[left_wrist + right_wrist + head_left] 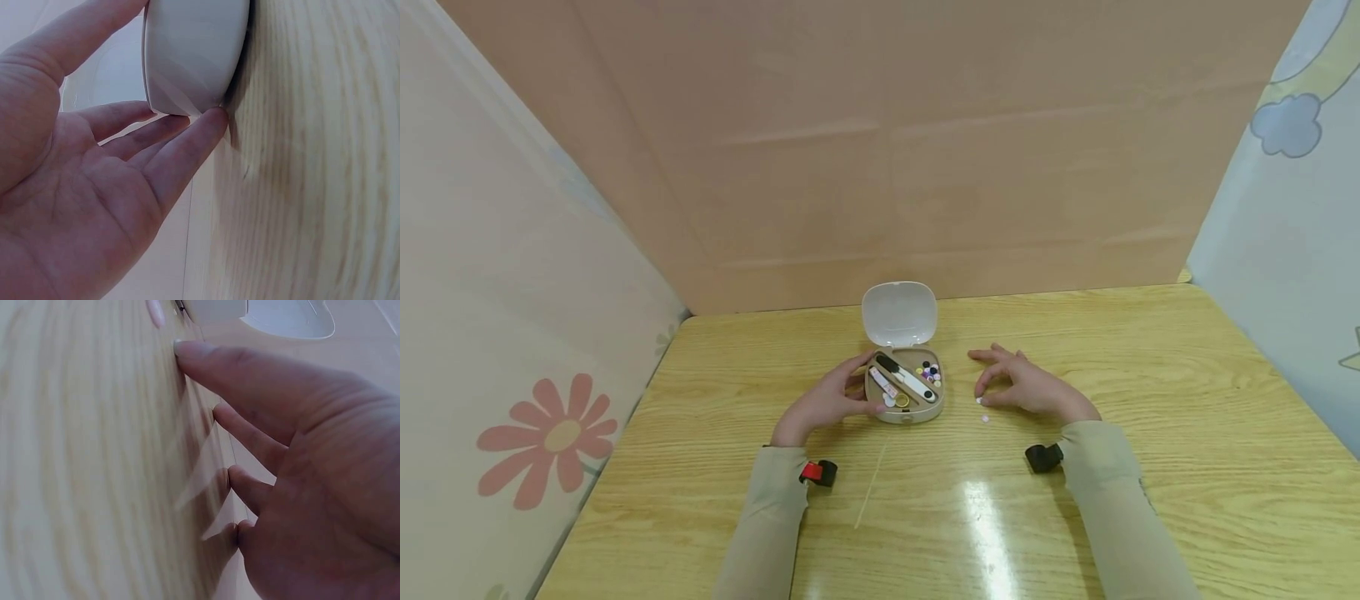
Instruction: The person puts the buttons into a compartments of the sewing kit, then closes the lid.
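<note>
A beige sewing box [934, 410] stands on the table with its white lid [899, 313] raised. My left hand [829, 402] grips the box's left side, thumb at the front and fingers farther back; in the left wrist view, fingertips touch its wall. Inside lie a slim black-and-white tool [913, 383], a pink-and-white strip [883, 382], a gold round piece [902, 401] and several small buttons [927, 367]. To the right of the box, my right hand [1030, 387] pinches a small white button [978, 400] at the tabletop between thumb and index finger; its other fingers are spread.
A pale pink button [985, 418] lies on the wooden table [715, 517] just in front of my right hand. Behind the table rises a tan sheet [880, 167]. Patterned walls stand on the left and right.
</note>
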Action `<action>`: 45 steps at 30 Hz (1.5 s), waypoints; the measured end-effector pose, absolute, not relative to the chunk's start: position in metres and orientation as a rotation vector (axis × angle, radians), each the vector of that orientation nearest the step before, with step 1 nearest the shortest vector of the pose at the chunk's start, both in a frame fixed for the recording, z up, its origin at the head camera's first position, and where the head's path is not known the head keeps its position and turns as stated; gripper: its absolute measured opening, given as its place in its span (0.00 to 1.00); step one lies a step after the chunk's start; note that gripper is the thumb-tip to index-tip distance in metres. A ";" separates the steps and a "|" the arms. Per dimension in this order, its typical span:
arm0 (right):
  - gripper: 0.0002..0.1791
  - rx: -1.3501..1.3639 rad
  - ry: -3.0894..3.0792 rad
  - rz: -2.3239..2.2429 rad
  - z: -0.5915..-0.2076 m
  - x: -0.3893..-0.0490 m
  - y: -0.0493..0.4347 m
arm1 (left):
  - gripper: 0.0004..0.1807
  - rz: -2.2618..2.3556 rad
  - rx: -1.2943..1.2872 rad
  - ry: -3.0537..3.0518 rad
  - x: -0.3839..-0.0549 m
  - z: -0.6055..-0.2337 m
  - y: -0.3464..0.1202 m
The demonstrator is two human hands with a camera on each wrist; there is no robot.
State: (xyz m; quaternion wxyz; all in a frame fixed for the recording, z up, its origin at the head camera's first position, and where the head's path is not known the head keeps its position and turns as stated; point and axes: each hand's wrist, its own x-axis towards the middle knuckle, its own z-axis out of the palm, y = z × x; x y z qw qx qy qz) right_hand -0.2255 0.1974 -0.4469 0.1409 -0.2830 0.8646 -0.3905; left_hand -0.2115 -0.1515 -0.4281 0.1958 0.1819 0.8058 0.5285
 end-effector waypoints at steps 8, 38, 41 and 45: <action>0.02 -0.819 2.498 -1.117 -0.446 -0.225 0.195 | 0.50 1.488 0.506 2.260 -0.211 -0.429 -0.152; 0.06 -0.765 2.694 -1.027 -0.445 -0.223 0.180 | 0.50 1.505 0.497 2.251 -0.210 -0.428 -0.152; 0.06 -0.754 2.703 -1.035 -0.445 -0.223 0.180 | 0.51 1.508 0.489 2.246 -0.210 -0.429 -0.152; 0.06 -0.726 2.723 -1.030 -0.445 -0.223 0.180 | 0.52 1.507 0.479 2.244 -0.209 -0.429 -0.152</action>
